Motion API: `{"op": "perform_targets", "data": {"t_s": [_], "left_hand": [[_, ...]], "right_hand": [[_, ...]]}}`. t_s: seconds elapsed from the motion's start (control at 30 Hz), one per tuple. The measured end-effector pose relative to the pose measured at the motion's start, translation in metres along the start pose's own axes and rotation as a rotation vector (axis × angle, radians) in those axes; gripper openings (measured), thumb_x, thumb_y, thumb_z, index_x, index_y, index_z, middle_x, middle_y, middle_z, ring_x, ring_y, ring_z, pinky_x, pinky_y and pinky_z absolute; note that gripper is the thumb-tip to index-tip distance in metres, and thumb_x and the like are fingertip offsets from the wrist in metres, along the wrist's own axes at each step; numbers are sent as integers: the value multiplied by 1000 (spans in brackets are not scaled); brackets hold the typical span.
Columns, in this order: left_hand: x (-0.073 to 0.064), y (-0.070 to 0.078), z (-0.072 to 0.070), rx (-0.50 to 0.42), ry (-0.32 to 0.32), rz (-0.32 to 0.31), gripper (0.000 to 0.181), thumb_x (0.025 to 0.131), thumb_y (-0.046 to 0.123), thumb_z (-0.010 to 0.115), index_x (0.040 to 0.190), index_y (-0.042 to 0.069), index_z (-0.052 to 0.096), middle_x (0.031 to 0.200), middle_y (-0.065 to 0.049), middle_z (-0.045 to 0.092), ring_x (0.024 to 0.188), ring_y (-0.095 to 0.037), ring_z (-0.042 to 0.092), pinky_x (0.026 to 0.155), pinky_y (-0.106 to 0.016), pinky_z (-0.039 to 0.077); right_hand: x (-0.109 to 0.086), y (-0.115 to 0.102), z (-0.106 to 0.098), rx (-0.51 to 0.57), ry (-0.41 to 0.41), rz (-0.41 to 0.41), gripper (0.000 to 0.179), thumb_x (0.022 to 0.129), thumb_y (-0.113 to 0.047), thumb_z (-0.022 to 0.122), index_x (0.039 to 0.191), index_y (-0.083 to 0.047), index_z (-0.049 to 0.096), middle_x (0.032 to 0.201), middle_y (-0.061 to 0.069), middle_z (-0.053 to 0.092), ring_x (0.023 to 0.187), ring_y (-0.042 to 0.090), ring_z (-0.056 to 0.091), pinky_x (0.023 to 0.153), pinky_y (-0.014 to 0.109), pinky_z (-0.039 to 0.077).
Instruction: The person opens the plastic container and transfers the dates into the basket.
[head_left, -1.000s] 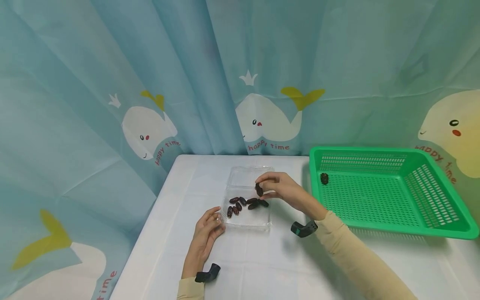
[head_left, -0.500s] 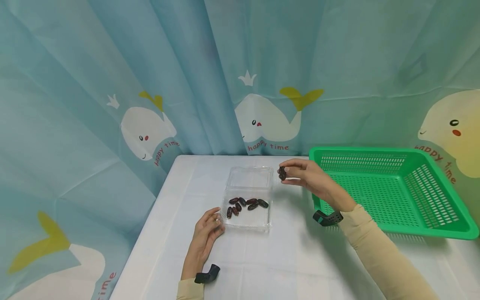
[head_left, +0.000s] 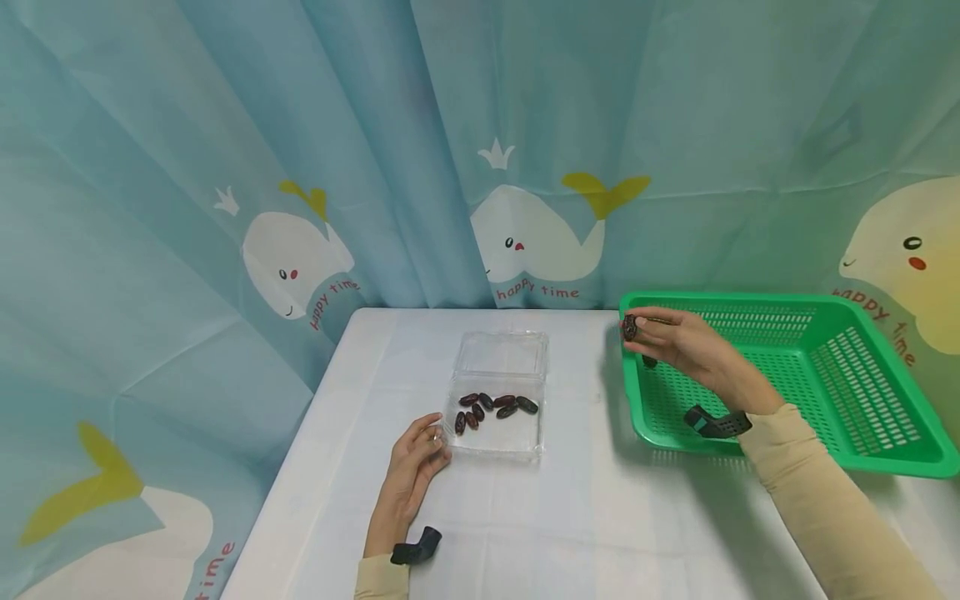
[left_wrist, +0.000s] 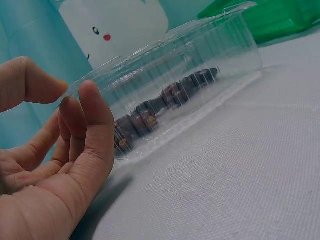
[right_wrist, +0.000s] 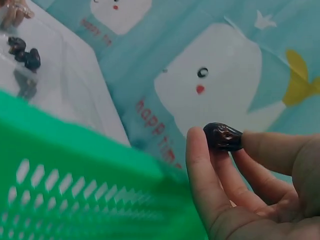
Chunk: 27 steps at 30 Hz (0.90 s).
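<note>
My right hand pinches a dark, shiny date between thumb and fingertips, above the left side of the green basket. Below that hand, another date in the basket is partly hidden. At the table's left, a clear plastic clamshell box lies with its lid folded back. Several brown dates lie in its near half. My left hand pinches the box's left rim between thumb and finger, as the left wrist view shows.
The white-clothed table has its back edge against a blue curtain printed with whales. The basket's perforated walls rise at the right of the table, with a gap between it and the plastic box.
My right hand has carried the date from above the plastic box rightward to the basket. My left hand and the box have stayed in place.
</note>
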<state>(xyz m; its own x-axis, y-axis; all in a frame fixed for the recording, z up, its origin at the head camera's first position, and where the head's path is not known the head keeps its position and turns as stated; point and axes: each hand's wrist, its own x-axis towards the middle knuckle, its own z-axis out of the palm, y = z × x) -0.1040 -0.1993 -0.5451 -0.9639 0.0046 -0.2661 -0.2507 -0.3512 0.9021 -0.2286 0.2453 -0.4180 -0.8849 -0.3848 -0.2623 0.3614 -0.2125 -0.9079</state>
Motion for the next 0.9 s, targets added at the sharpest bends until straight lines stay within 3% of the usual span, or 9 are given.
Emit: {"op": "perform_targets", "data": {"t_s": [0.3,0.37,0.47,0.53,0.6,0.67,0.77,0.9], "left_hand": [[1,0,0,-21,-1,-2,55,97,0,61,149,2,44,115,-3,55,98,-13,57,80,-22,56],[1,0,0,-26,-4,0,55,97,0,60,149,2,44,115,-3,54,97,-13,57,80,-22,56],[1,0,0,-35,-8,0,54,97,-1,60,149,2,44,116,-4,54,97,-13,58,79,-22,56],[1,1,0,-31,-10,2,54,98,-1,60,149,2,44,116,-4,54,97,-13,58,79,-22,56],[1,1,0,-32,-10,2,53,98,-1,60,149,2,44,116,-3,55,96,-13,59,80,-22,57],[0,1,0,-31,-12,3,53,98,-1,60,149,1,44,115,-3,55,96,-13,59,80,-22,57],[0,1,-1,-33,-14,1,53,98,-1,60,149,1,44,115,-3,55,95,-13,59,80,-23,57],[0,1,-1,-30,-11,-2,54,98,0,60,149,2,44,114,-3,55,96,-13,58,80,-23,56]], "right_hand": [[-7,0,-33,-2,33,5,27,105,-6,60,130,-13,66,121,-6,67,109,7,72,100,28,58],[-7,0,-38,-56,56,22,35,105,-8,59,141,-10,58,126,-8,60,108,4,71,103,28,57],[-6,2,-46,-154,87,57,56,107,-11,56,158,-2,35,138,-3,48,107,-1,69,106,28,54],[-5,3,-50,-203,98,83,66,108,-11,54,163,3,20,146,2,39,106,-4,67,109,29,53],[-3,4,-54,-216,109,107,68,109,-10,53,163,6,14,154,10,33,104,-4,67,110,29,52],[-2,5,-57,-218,125,138,69,109,-10,52,164,5,13,162,19,25,107,-3,65,111,30,51],[0,5,-61,-206,152,180,69,109,-9,52,164,3,13,165,19,22,105,-3,65,112,30,51],[4,7,-67,-184,192,238,62,108,-9,54,162,-2,25,153,10,35,97,-2,68,112,31,51]]}}
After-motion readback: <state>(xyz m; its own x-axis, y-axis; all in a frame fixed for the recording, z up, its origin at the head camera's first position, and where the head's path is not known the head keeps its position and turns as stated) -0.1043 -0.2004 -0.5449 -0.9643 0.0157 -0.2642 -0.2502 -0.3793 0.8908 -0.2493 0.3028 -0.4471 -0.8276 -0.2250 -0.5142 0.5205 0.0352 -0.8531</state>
